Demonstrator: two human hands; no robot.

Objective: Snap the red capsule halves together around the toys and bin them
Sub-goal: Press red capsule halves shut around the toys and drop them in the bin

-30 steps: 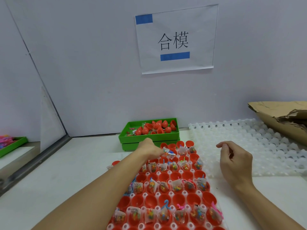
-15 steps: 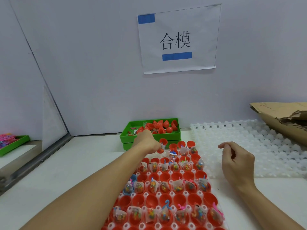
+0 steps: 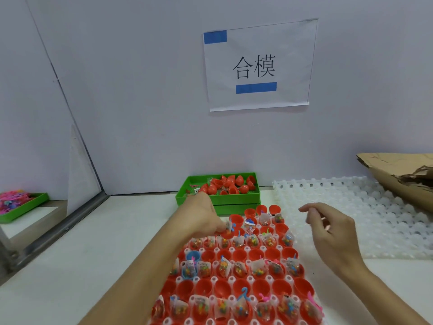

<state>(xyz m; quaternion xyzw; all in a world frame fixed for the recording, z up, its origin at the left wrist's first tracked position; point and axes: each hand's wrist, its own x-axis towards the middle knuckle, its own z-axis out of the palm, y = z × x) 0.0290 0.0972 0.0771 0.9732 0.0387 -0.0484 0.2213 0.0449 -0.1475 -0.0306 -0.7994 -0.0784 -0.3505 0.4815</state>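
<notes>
The white plastic grid tray (image 3: 232, 249) lies on the white desk (image 3: 93, 266) at the 6 o'clock position. Its cells hold rows of open red plastic capsule halves (image 3: 239, 286), alternating with rows of halves carrying small clear-bagged multicoloured toys (image 3: 259, 270). One blue plastic capsule half (image 3: 193, 256) sits at the tray's 9 o'clock edge.

The left hand (image 3: 202, 218) reaches over the tray's far-left corner. Its grip is clenched: the fingertips pinch a small bagged toy with a blue hook (image 3: 230, 227) just above a red half.

The right hand (image 3: 332, 233) hovers at 3 o'clock of the tray, its grip released, fingers loosely curled and holding nothing.

The green rectangular plastic bin (image 3: 218, 199) stands at 12 o'clock of the tray, against the wall, stacked on a second green bin and containing closed red capsules (image 3: 234, 184).

An empty white grid tray (image 3: 351, 207) lies at 2 o'clock. A torn brown cardboard piece (image 3: 396, 174) rests on its far-right edge.
</notes>
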